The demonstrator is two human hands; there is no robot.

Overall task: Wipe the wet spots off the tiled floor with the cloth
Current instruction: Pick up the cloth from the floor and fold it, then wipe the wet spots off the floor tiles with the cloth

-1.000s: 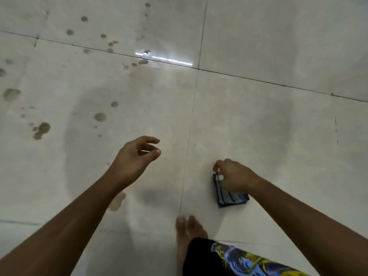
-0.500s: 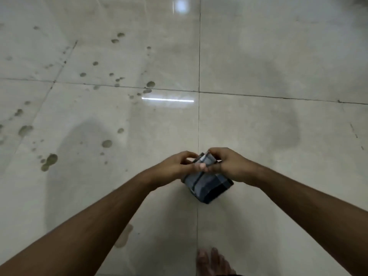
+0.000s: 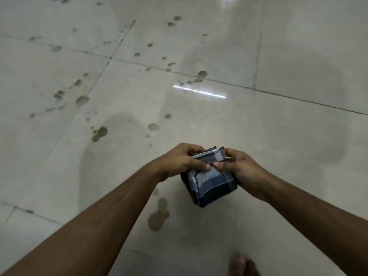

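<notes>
A folded cloth [image 3: 211,186], checked in dark blue, grey and white, hangs in the air between both hands above the floor. My left hand [image 3: 180,160] pinches its upper left edge. My right hand [image 3: 240,166] grips its upper right edge, thumb on top. Their thumbs meet over the folds. Several dark wet spots mark the pale tiled floor [image 3: 298,136]: a large blotch [image 3: 158,218] just below the left wrist, a pair [image 3: 100,133] to the left, one round spot [image 3: 153,126] ahead, and a scattered trail [image 3: 201,75] farther off near a grout line.
A bare foot [image 3: 244,265] stands at the bottom edge, right of centre. Dark grout lines cross the floor. A bright strip of reflected light [image 3: 199,92] lies ahead. My shadow darkens the tile on the left.
My right hand lifted the cloth off the floor, and my left hand came over and took its other edge. The view has swung left and up, showing more spots.
</notes>
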